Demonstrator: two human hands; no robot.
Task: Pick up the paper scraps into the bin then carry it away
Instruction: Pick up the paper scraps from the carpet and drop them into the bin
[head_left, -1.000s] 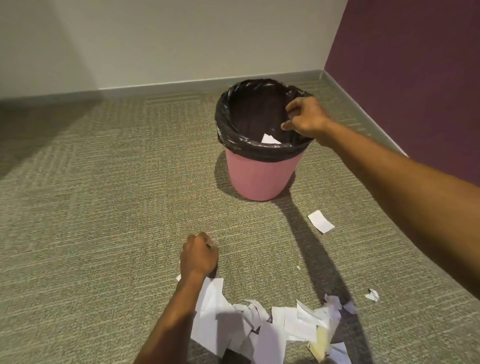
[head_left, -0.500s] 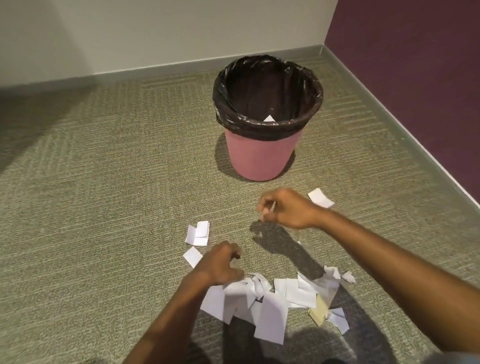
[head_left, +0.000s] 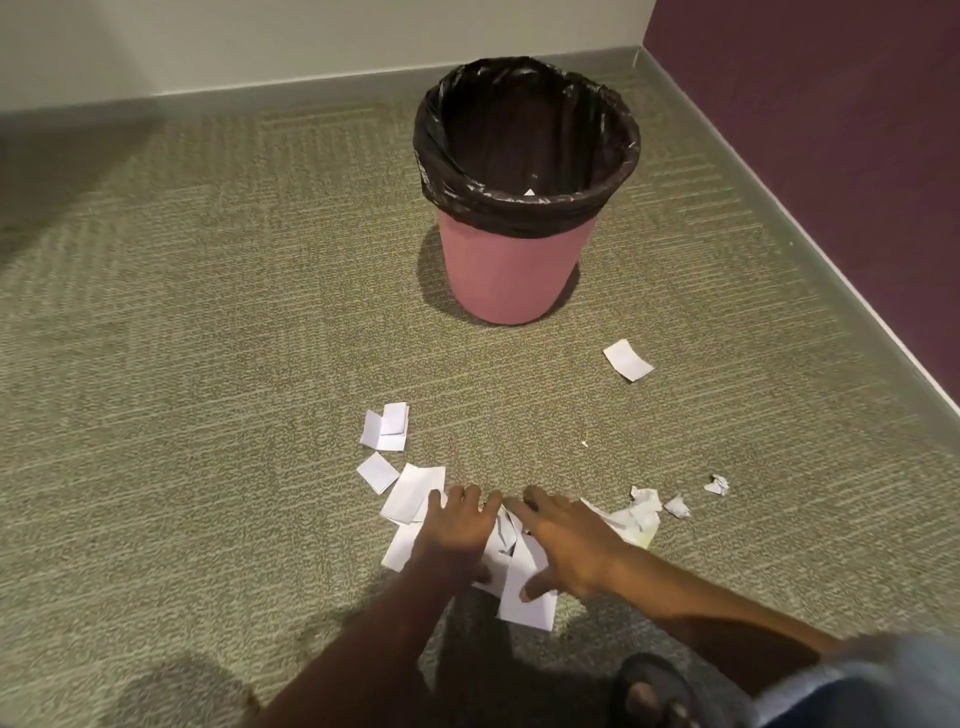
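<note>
Grips spread flat, my left hand (head_left: 457, 530) and right hand (head_left: 566, 551) press white torn paper scraps (head_left: 527, 605), bunching them for the pink plastic bin (head_left: 514, 275).

Matt floor & paper, one shiny bag

Ok, carpet (head_left: 208, 364) first: woven cloth, ribbed & nubbly, rough-looking, matt all over. Paper scraps (head_left: 410, 493) are thin white paper, smooth, flat, no shine, some w/ sharp fold lines. The crumpled bits (head_left: 717, 484) are the same paper but creased thru & thru. Bin (head_left: 514, 275) looks like pink plastic, smooth w/ a dull finish. Its liner (head_left: 519, 213) is black plastic film, wrinkled, glossy, catching light round the rim. Purple wall (head_left: 831, 130) & pale wall (head_left: 311, 41) are both smooth, matt paint. Skirting (head_left: 311, 85) is smooth, grey, flat finish.
</note>
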